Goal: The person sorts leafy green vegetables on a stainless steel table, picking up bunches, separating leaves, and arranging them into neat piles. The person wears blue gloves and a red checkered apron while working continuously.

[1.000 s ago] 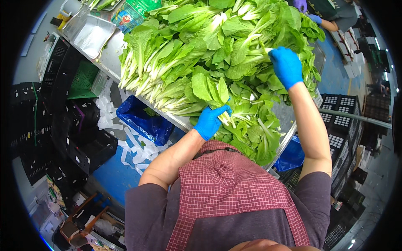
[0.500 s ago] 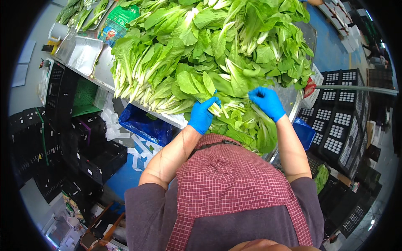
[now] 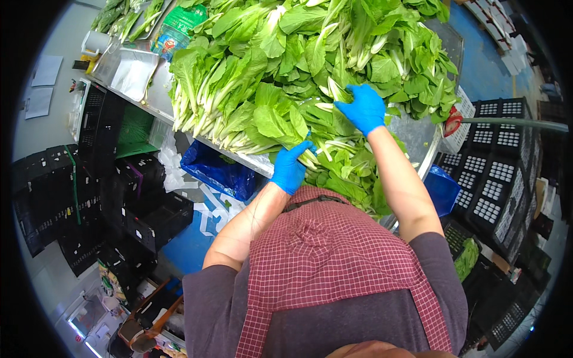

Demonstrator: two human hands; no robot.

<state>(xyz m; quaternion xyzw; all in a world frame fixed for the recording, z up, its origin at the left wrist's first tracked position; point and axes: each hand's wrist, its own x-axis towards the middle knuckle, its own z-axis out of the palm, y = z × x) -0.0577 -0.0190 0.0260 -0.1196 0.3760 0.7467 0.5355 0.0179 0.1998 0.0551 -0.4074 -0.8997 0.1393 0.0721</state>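
My left hand point(image 3: 290, 169), in a blue glove, is closed round the pale stems of a small bunch of leafy greens point(image 3: 282, 124) near the table's front edge. The leaves of this bunch point up and away from me. My right hand point(image 3: 363, 110), gloved in blue too, reaches over the pile farther back. Its thumb and forefinger are apart beside a leafy green with a white stalk point(image 3: 335, 89); the other fingers are partly hidden. A large heap of leafy greens point(image 3: 239, 65) with white stalks covers most of the metal table point(image 3: 427, 134). Loose leaves lie close to my apron.
A blue-lined bin point(image 3: 218, 170) stands below the table's left edge, and a blue container point(image 3: 440, 190) at its right. Black crates point(image 3: 492, 173) are stacked at right. A metal tray point(image 3: 134, 71) and a green printed bag point(image 3: 179, 30) lie at the back left.
My right hand has moved forward and slightly left, from the near leaves to the white-stalked green in the pile. My left hand keeps its bunch in nearly the same place.
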